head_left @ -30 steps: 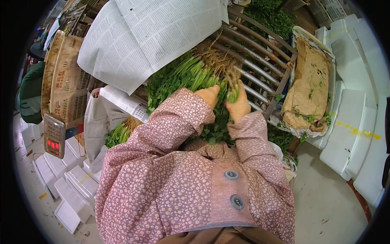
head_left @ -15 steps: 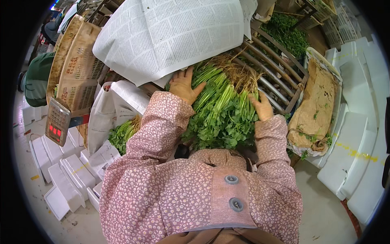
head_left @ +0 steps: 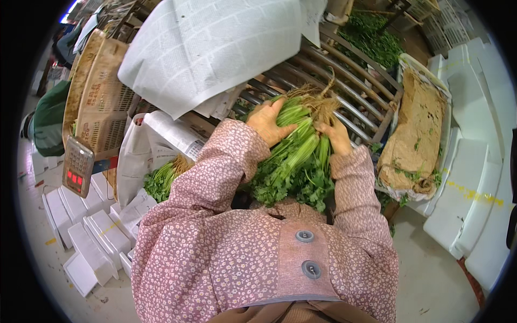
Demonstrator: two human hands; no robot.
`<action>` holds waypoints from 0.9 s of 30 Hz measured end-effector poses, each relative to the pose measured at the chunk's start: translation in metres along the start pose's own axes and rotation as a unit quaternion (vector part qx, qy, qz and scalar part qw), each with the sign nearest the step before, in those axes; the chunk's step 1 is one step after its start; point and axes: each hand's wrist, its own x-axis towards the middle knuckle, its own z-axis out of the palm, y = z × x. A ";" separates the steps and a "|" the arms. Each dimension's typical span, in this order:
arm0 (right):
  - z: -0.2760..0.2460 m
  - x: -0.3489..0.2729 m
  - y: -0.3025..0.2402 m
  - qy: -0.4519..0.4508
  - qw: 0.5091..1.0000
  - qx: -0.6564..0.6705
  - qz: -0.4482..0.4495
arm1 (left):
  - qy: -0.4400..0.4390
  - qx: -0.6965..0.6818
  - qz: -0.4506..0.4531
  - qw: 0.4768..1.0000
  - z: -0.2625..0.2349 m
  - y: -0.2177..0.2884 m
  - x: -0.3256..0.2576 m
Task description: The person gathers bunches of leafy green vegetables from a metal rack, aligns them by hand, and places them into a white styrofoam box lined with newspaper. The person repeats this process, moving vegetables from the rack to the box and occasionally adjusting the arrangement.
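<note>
Sleeves: nearest me, my two pink flowered forearms rise from the lower edge and close in on one bundle.
Left hand: my left hand (head_left: pixel 267 121) lies flat on the near-left flank of the herb bunch (head_left: pixel 296 161), fingers spread and curled over the stalks, gripping them.
Right hand: my right hand (head_left: pixel 336 134) is closed on the stalks just under the roots (head_left: pixel 315 99), on the right flank.
Bunch axis: the long axis runs away from me, leafy tops toward my chest, pale roots at the far end; both hands sit at the root half, the left a touch farther along.
Support: beyond the roots, the slatted rack (head_left: pixel 344 81) slopes up.
Left side: a second bunch (head_left: pixel 161 177) lies by white paper (head_left: pixel 215 48) and a scale (head_left: pixel 78 172).
Far right: a burlap-lined box (head_left: pixel 414 134).
</note>
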 end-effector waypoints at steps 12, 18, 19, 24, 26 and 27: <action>-0.024 -0.015 0.005 0.131 0.924 -0.356 0.051 | 0.144 0.093 0.050 0.984 0.008 0.030 -0.009; 0.010 -0.051 -0.065 0.286 0.782 -0.539 -0.127 | 0.035 0.191 0.079 0.978 0.043 0.005 -0.005; 0.021 -0.049 -0.068 0.273 0.792 -0.524 -0.153 | 0.074 0.159 0.116 0.978 0.044 -0.006 -0.003; 0.054 -0.013 -0.030 0.155 0.843 -0.507 -0.094 | 0.172 0.104 0.182 0.963 0.053 -0.021 0.001; 0.041 -0.017 -0.027 0.144 0.861 -0.474 -0.113 | 0.189 0.088 0.183 0.961 0.056 -0.023 -0.001; 0.041 -0.019 -0.027 0.147 0.855 -0.483 -0.122 | 0.203 0.078 0.197 0.956 0.057 -0.026 -0.002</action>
